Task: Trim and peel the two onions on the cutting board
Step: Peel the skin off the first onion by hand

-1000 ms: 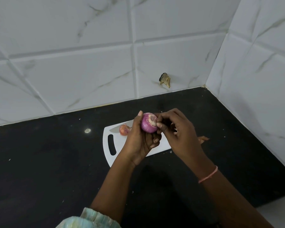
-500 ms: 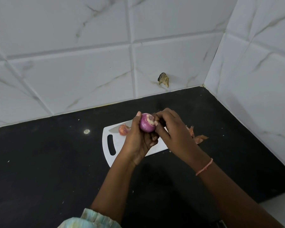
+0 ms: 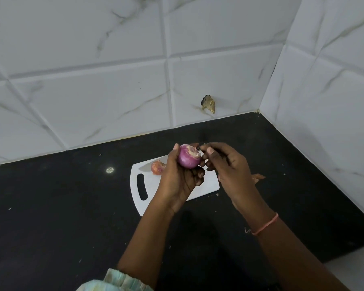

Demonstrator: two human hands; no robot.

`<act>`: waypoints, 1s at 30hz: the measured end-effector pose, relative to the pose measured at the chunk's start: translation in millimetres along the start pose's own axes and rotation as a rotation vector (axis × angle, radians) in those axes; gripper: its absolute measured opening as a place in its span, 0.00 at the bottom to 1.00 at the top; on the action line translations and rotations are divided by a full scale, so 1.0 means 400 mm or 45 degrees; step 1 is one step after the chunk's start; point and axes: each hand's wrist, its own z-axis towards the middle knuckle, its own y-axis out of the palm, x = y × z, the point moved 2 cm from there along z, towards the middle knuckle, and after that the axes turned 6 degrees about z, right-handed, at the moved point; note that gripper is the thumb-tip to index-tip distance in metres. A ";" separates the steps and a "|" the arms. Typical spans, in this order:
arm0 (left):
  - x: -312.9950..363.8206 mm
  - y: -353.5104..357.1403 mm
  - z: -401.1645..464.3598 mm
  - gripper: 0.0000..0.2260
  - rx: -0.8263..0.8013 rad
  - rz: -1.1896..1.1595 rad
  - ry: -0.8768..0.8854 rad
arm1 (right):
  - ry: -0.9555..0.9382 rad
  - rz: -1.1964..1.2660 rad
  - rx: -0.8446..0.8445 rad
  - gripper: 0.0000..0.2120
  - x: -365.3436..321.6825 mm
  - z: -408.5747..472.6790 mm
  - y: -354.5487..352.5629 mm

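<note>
On the left part of the black surface point(image 3: 51, 206) there is only a small pale spot point(image 3: 109, 170). More to the right lies the white cutting board point(image 3: 156, 192), with its handle slot at the left end. On the board rests the second onion point(image 3: 157, 167), with its orange dry skin on, and beside it the tip of a knife blade point(image 3: 145, 168); the rest of the knife is hidden behind the hand.

Above the board, the left hand point(image 3: 178, 181) holds the purple onion point(image 3: 189, 156) in the air. Its fingers are curled around the bulb, the thumb on the left side and the other fingers under it. This onion is mostly peeled; a pale rough patch shows at its top end.

The right hand point(image 3: 229, 169) is just beside the onion, with thumb and forefinger closed together at the pale end. It seems to pinch a thin strip of skin or root, but the view is too small to be sure.

Further right, some peeled skins point(image 3: 258, 177) lie on the surface.

I judge that a peeled onion is light and firm, but smooth and a bit slippery, so it is better to cup it around the round middle. The dry skin is thin and tears easily; it should be taken near the cut end.
</note>
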 end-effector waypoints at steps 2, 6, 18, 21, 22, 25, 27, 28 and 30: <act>0.000 0.005 -0.003 0.22 -0.007 0.011 0.020 | -0.132 -0.177 -0.022 0.06 0.002 -0.006 0.002; -0.002 0.012 -0.007 0.21 -0.009 0.026 0.014 | -0.275 -0.399 0.060 0.04 0.002 -0.011 -0.003; -0.012 0.007 -0.006 0.17 -0.015 0.169 0.127 | -0.130 -0.550 -0.118 0.02 0.002 0.000 -0.022; -0.012 0.005 -0.009 0.16 -0.012 0.186 0.140 | 0.024 -0.527 -0.145 0.03 0.005 0.003 -0.027; -0.010 0.007 -0.011 0.15 -0.019 0.166 0.121 | 0.101 -0.465 -0.148 0.03 0.007 0.005 -0.029; -0.005 0.008 -0.015 0.18 -0.029 0.093 0.050 | 0.305 -0.122 -0.124 0.06 0.009 0.009 -0.032; -0.005 0.004 -0.014 0.21 -0.042 0.031 0.029 | 0.411 0.123 -0.081 0.06 0.014 0.012 -0.036; -0.004 0.002 -0.013 0.22 -0.048 0.007 0.023 | 0.461 0.212 -0.050 0.05 0.016 0.013 -0.038; -0.003 0.001 -0.013 0.23 -0.062 -0.021 0.018 | 0.499 0.248 0.084 0.04 0.030 0.018 -0.051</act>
